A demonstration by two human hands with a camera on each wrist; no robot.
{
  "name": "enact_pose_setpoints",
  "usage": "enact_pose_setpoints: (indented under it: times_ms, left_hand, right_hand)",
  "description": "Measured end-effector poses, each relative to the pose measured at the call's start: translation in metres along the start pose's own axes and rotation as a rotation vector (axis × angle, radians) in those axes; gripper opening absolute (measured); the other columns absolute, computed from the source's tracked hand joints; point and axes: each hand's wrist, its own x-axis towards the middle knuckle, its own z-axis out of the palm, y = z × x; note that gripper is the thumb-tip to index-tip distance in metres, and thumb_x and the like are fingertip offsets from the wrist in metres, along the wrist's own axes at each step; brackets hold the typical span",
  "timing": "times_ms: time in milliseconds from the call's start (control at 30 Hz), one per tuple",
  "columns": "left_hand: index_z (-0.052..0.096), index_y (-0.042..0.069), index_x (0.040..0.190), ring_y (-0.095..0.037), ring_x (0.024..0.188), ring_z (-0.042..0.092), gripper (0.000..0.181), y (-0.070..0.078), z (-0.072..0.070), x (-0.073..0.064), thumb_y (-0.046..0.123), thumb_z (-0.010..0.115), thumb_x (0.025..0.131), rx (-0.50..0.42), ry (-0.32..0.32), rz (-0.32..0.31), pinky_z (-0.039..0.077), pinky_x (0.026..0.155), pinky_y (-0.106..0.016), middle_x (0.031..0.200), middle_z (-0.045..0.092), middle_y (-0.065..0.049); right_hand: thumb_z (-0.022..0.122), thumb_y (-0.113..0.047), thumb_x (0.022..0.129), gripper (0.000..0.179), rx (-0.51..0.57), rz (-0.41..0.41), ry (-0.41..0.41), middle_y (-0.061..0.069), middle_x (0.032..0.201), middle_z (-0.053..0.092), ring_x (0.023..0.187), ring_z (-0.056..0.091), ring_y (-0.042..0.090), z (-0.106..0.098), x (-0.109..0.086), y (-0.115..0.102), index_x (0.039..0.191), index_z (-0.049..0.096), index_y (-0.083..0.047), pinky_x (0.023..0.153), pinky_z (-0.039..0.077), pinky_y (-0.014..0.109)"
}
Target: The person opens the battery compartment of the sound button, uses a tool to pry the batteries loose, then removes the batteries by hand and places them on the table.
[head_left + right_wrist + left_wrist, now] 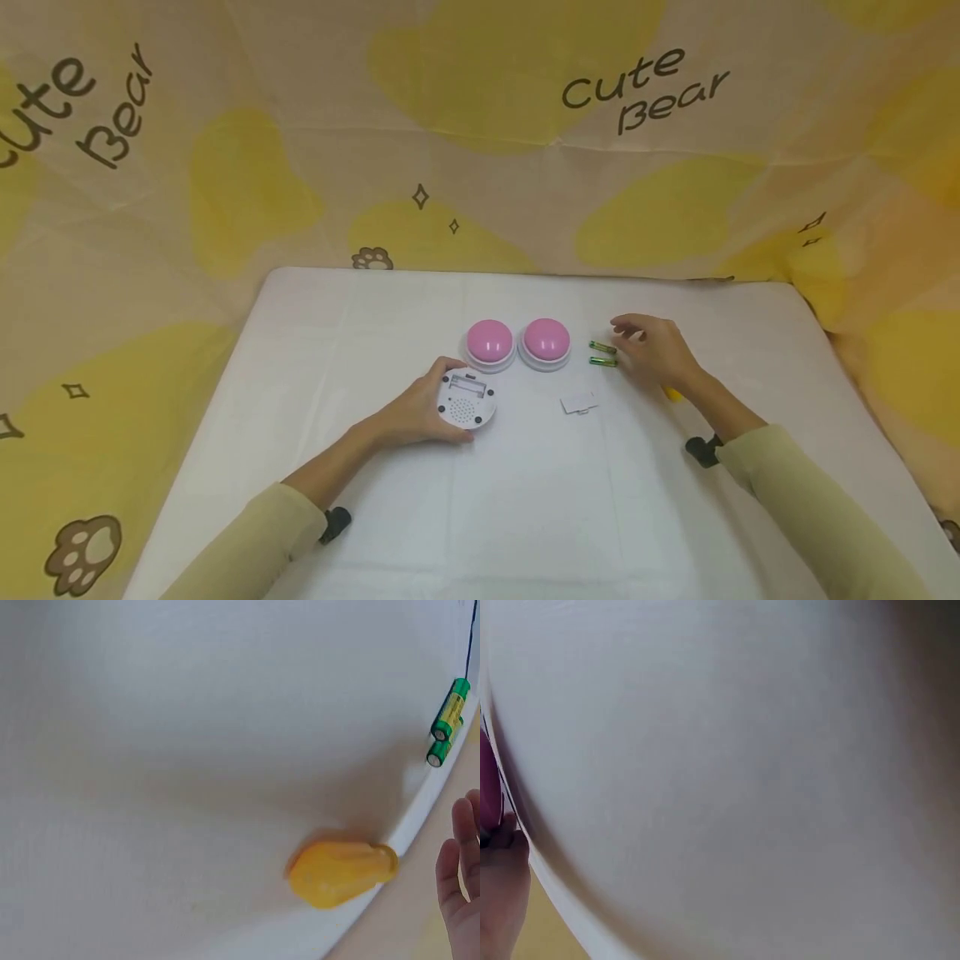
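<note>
Near the middle of the frame in the head view, the left hand (pixel 420 410) is holding a round white toy (pixel 462 410). Its thumb is pressing the lower edge and its fingers are gripping the upper edge. The toy's underside is facing the camera, and its battery slot (pixel 468 386) is showing bare.

Right of the middle, the right hand (pixel 656 350) is hovering near two green batteries (pixel 602 347). Its fingers are loose and holding nothing. The batteries are lying one above the other, just beside the fingers.

A small white cover (pixel 579 404) is lying on the bench (pixel 525 517), below the batteries and a little to the left. Two pink buttons (pixel 547 340) are sitting side by side above the toy. In the right wrist view, a yellow thing (pixel 330 874) is lying at the lower right.

For a good pick-up, the thumb and one finger should be pinching just one battery by its sides, without rolling the other one away. The left hand should be holding the toy flat and leaving the slot uncovered. Checking which battery end is the bumpy one is probably helping, as a backwards battery may be fitting badly.
</note>
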Motion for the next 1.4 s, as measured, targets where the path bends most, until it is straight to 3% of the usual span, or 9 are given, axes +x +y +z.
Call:
enact_pose_setpoints:
  times_ms: [333,633,867,1200,1400]
  left_hand:
    - [0.026,0.023,0.148,-0.026,0.119,0.051,0.105,-0.002,-0.029,0.010,0.037,0.092,0.067,-0.033,0.173,-0.096,0.043,0.102,-0.052,0.137,0.050,-0.005]
    - [0.022,0.021,0.150,-0.030,0.110,0.053,0.110,-0.017,-0.045,0.025,0.037,0.092,0.067,-0.061,0.291,-0.146,0.043,0.097,-0.048,0.130,0.051,-0.011]
    - [0.020,0.022,0.150,-0.030,0.115,0.051,0.109,-0.016,-0.046,0.032,0.040,0.090,0.069,-0.011,0.313,-0.191,0.043,0.101,-0.051,0.133,0.049,-0.011]
    - [0.020,0.018,0.152,-0.031,0.122,0.049,0.113,-0.019,-0.046,0.032,0.041,0.091,0.067,0.027,0.290,-0.195,0.039,0.106,-0.053,0.139,0.047,-0.011]
    - [0.020,0.017,0.155,-0.035,0.132,0.038,0.117,-0.009,-0.046,0.032,0.048,0.089,0.066,0.185,0.304,-0.196,0.032,0.110,-0.059,0.150,0.036,-0.014]
  right_hand:
    - [0.072,-0.003,0.089,0.028,-0.028,-0.035,0.083,0.019,0.102,0.072,0.089,0.065,0.031,-0.012,-0.007,0.012,0.115,0.068,0.005,0.078,0.050,0.046]
    - [0.071,-0.007,0.090,0.028,-0.075,0.010,0.117,0.020,0.106,0.071,0.090,0.065,0.033,-0.016,-0.017,0.014,0.116,0.068,0.004,0.077,0.051,0.047]
    - [0.069,-0.007,0.090,0.031,-0.090,0.046,0.133,0.022,0.110,0.068,0.093,0.063,0.036,-0.015,-0.029,0.010,0.119,0.066,0.004,0.080,0.049,0.053]
    - [0.070,-0.006,0.089,0.035,-0.049,-0.037,0.162,0.022,0.113,0.066,0.097,0.063,0.037,-0.008,-0.032,0.004,0.122,0.064,0.003,0.078,0.050,0.050]
    - [0.071,-0.005,0.089,0.037,0.049,-0.075,0.150,0.022,0.113,0.066,0.096,0.063,0.033,-0.004,-0.029,-0.008,0.124,0.063,0.003,0.075,0.051,0.046]
